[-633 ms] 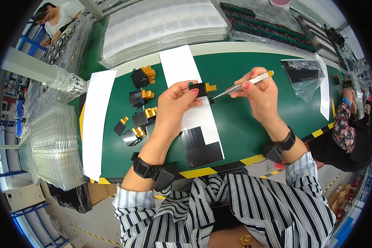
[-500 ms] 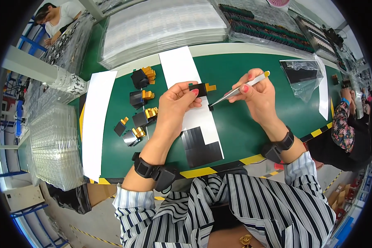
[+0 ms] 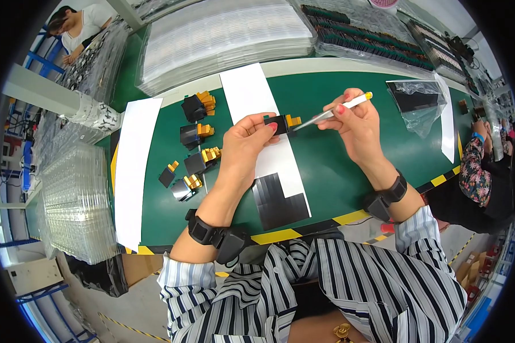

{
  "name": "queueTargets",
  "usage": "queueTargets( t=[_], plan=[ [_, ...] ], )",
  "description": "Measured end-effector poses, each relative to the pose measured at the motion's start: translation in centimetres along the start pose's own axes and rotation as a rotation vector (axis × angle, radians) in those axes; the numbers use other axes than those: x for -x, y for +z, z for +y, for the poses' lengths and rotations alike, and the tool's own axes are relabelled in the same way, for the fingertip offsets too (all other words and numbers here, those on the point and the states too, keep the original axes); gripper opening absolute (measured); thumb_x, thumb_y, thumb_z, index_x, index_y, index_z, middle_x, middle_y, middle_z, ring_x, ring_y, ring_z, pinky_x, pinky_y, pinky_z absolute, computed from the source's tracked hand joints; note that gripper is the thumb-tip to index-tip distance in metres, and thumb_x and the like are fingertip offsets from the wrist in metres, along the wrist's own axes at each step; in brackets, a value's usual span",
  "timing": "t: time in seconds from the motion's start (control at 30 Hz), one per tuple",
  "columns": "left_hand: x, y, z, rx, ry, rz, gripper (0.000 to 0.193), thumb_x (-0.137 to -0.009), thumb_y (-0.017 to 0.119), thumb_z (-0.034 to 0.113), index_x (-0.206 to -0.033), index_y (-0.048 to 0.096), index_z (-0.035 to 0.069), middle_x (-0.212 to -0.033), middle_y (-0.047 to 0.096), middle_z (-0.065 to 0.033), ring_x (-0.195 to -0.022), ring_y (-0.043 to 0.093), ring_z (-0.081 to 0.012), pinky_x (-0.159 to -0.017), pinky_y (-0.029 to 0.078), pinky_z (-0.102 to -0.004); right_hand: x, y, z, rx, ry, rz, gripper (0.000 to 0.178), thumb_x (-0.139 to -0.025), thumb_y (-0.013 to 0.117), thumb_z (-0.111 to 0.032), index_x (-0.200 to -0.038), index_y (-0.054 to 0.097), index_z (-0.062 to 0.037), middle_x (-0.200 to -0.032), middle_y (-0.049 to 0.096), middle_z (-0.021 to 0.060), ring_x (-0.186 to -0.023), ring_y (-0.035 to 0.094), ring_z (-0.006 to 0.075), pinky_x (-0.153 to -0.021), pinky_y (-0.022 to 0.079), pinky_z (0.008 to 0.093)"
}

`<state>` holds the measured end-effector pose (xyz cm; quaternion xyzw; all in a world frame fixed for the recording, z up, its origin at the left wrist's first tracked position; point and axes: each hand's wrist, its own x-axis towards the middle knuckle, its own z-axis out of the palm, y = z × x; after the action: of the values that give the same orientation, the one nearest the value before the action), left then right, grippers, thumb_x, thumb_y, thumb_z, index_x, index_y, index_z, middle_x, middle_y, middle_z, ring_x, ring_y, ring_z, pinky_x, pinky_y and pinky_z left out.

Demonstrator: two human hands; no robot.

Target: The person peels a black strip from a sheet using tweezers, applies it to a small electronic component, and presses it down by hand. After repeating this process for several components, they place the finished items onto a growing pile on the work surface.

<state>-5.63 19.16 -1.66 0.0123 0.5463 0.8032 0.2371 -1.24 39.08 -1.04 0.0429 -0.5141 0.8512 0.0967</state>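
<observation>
Between the thumb and fingers of my left hand [image 3: 245, 143] is a small black display module [image 3: 277, 124] with a gold flex cable [image 3: 293, 121] sticking out to the right. My right hand [image 3: 355, 123] is closed around a pair of metal tweezers [image 3: 320, 118]. The tweezer tips meet the module's right end, just below the cable. Whether they grip anything there is too small to tell. Under my left hand lies a white paper strip [image 3: 246, 86], with a black sheet of cut adhesive pieces [image 3: 280, 208] on its near end.
Left of my left hand lie several similar modules [image 3: 194, 135] on the green mat [image 3: 349, 183]. A second white strip [image 3: 136, 166] lies farther left. Clear tray stacks [image 3: 229, 40] line the back. At right is a plastic bag [image 3: 420, 106]. Co-workers sit at both sides.
The tweezers have moved up from the white strip to the module's right end; the small dark piece at their tips has left its earlier spot. My left hand stays nearly still.
</observation>
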Motion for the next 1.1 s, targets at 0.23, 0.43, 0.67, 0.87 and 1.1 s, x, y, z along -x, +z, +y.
queueTargets(
  t=[0.23, 0.43, 0.67, 0.87, 1.1],
  plan=[
    [0.08, 0.18, 0.17, 0.001, -0.004, -0.006, 0.022, -0.078, 0.056, 0.003, -0.100, 0.057, -0.002, -0.082, 0.059, -0.0038, -0.072, 0.054, -0.0088, -0.071, 0.046, -0.0228, 0.08, 0.07, 0.17, 0.056, 0.010, 0.024, 0.012, -0.083, 0.050, -0.003, -0.091, 0.041, -0.0052, -0.085, 0.056, 0.0129, -0.074, 0.062, 0.0238, -0.066, 0.054, 0.0308],
    [0.23, 0.36, 0.04, -0.011, 0.011, -0.032, 0.022, -0.078, 0.056, 0.002, -0.099, 0.058, -0.002, -0.081, 0.059, -0.0033, -0.072, 0.054, -0.0085, -0.072, 0.046, -0.0228, 0.08, 0.06, -0.04, 0.069, -0.007, 0.037, 0.012, -0.083, 0.051, -0.003, -0.090, 0.040, -0.0054, -0.085, 0.056, 0.0125, -0.075, 0.062, 0.0237, -0.066, 0.054, 0.0309],
    [0.23, 0.37, 0.18, -0.008, 0.014, -0.013, 0.023, -0.078, 0.056, 0.002, -0.100, 0.058, -0.002, -0.081, 0.059, -0.0036, -0.073, 0.054, -0.0084, -0.072, 0.046, -0.0230, 0.23, 0.16, -0.06, 0.089, -0.027, 0.012, 0.013, -0.083, 0.051, -0.003, -0.090, 0.041, -0.0050, -0.085, 0.056, 0.0132, -0.075, 0.062, 0.0241, -0.066, 0.054, 0.0311],
    [0.41, 0.32, 0.24, -0.022, -0.004, -0.039, 0.020, -0.080, 0.055, 0.003, -0.099, 0.057, -0.003, -0.091, 0.059, -0.0071, -0.081, 0.055, -0.0126, -0.076, 0.045, -0.0274, 0.02, -0.25, 0.19, 0.103, -0.028, 0.043, 0.012, -0.083, 0.051, -0.003, -0.090, 0.041, -0.0045, -0.085, 0.056, 0.0133, -0.075, 0.061, 0.0238, -0.067, 0.054, 0.0314],
    [0.37, 0.28, 0.09, -0.034, -0.015, -0.049, 0.020, -0.080, 0.055, 0.003, -0.099, 0.057, -0.003, -0.090, 0.059, -0.0072, -0.080, 0.055, -0.0129, -0.076, 0.045, -0.0275, -0.09, -0.24, 0.15, 0.099, -0.049, 0.053, 0.011, -0.084, 0.050, -0.002, -0.090, 0.041, -0.0039, -0.086, 0.057, 0.0131, -0.076, 0.061, 0.0234, -0.067, 0.054, 0.0319]
  ],
)
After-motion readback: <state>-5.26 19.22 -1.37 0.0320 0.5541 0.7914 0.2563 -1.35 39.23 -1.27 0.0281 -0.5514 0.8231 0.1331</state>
